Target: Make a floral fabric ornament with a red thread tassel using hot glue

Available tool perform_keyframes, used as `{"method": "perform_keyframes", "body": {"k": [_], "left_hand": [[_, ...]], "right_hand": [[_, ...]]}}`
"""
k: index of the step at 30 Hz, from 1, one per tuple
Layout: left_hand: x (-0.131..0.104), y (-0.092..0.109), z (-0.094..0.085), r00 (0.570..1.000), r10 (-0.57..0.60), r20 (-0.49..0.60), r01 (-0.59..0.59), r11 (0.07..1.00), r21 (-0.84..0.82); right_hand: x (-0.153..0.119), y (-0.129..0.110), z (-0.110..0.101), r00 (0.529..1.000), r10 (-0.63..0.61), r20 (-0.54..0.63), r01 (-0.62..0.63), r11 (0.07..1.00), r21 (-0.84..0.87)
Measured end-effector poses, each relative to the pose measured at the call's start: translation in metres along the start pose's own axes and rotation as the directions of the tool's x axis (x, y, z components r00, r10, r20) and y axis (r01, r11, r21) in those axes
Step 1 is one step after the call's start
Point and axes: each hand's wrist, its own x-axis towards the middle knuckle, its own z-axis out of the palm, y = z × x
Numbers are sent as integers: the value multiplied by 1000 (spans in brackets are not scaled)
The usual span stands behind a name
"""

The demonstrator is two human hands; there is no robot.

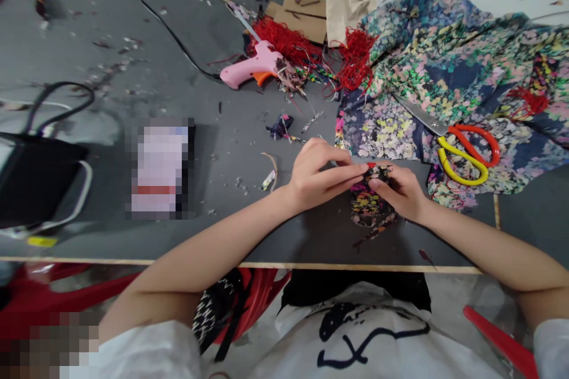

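Catalogue of a worktop (249,231), clock directions taken from the held piece, 12 o'clock being away from the person.

Item 1. Small floral piece (367,202), dark ground, near the front edge; judged unfinished, work under way, its folds partly hidden.

Item 2. Right hand (402,192), 3 o'clock, thumb and fingers closed together on the piece.

Item 3. Left hand (317,174), 9 o'clock, fingertips meeting the piece's upper edge; whether they pinch it or only press, cannot tell.

Item 4. Narrow patterned strip (376,232), 6 o'clock, just beside the piece; joined or loose, cannot tell.

Item 5. Large floral cloth (400,130), 1 to 3 o'clock, rumpled; a good spread of material, judged left over for use.

Item 6. Scissors (440,128), between 1 and 2 o'clock, resting on the cloth, in neither hand.

Item 7. Red thread (288,41), 11 o'clock, tangled; a second bunch (355,62) at 12. Neither is at the held piece.

Item 8. Pink glue gun (251,68), between 10 and 11 o'clock, lying unheld.

Item 9. Dark scrap (281,126), 10 o'clock; offcuts around it suggest some cutting done.

Item 10. Phone (160,169), 9 o'clock, well apart, display blurred.
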Motion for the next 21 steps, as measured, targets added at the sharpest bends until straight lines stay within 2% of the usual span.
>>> {"method": "perform_keyframes", "body": {"k": [5,9,13,16,17,19,20,21], "left_hand": [[1,-1,-2,1000,22,-18,-22,1000,-2],[-2,-2,-3,1000,18,26,-18,1000,5],[-2,4,-1,998,14,60,-14,1000,1],[8,-1,-10,1000,-10,6,10,999,-36],[12,-7,-16,999,-49,-21,48,998,-46],[21,-32,-34,959,-278,-60,280,960,24],[22,-49,-44,906,-423,3,422,905,58],[22,-69,-53,831,-549,89,536,834,132]], "right_hand": [[0,0,-1,1000,22,8,-22,1000,-19],[0,1,-2,998,67,-5,-67,998,9],[0,1,-2,987,159,-2,-159,986,55],[0,3,-1,958,287,-14,-285,955,89],[0,4,0,942,335,-26,-331,939,98],[0,5,0,910,412,-48,-405,908,109],[1,6,0,900,433,-56,-425,898,114],[1,6,-1,894,444,-58,-435,892,120]]}}
